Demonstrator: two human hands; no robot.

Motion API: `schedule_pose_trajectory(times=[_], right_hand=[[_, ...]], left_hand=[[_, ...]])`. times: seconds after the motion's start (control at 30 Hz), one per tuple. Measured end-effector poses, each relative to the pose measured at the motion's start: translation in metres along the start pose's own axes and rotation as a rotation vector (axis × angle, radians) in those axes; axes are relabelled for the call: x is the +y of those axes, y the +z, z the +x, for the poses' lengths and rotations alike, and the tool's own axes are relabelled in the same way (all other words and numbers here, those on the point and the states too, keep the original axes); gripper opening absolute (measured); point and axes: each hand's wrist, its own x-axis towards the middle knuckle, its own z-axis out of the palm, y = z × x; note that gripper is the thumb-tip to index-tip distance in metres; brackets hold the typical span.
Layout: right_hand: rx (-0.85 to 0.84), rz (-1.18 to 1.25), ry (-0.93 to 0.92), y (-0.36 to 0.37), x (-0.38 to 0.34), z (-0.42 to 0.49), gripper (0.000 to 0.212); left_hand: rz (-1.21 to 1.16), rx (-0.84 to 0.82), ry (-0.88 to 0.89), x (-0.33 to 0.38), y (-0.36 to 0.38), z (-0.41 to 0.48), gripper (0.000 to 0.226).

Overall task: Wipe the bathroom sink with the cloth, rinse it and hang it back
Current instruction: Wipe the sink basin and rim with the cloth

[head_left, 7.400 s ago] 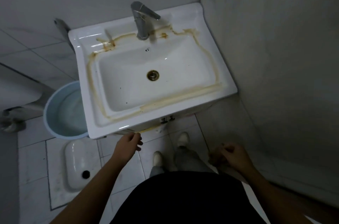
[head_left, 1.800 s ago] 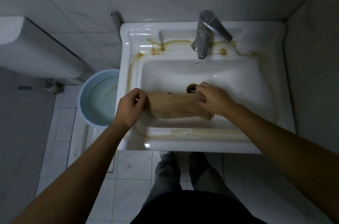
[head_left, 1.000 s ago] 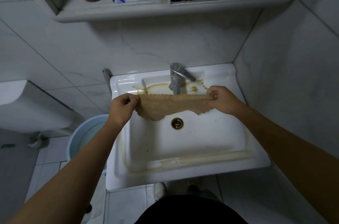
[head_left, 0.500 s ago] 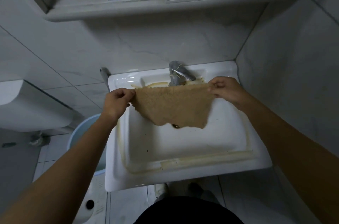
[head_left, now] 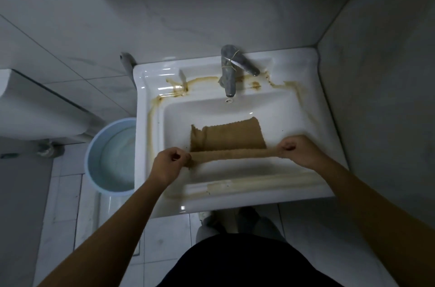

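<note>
Head view, left hand (head_left: 170,164) and right hand (head_left: 297,150) pinching cloth (head_left: 231,138) edge, over sink (head_left: 324,145)

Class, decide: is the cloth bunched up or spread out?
Spread out: the left hand and right hand each pinch one end of the cloth, stretching it across the sink basin.

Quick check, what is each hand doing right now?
Left hand: pinches the left end of the cloth.
Right hand: grips the cloth's right end, over the sink.
</note>
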Motion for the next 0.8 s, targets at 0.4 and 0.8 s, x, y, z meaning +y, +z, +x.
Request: schedule_pose_trajectory(times=[0.4, 0.8], right_hand=[[0.13, 0.002, 0.028, 0.015, 0.004, 0.114, 0.014], [0.205, -0.474, 0.261, 0.075, 0.02, 0.112, 0.042]], left_hand=[[0.152, 0.145, 0.016, 0.01, 0.023, 0.098, 0.01], [0.558, 0.033, 0.26, -0.013, 0.065, 0.074, 0.022]])
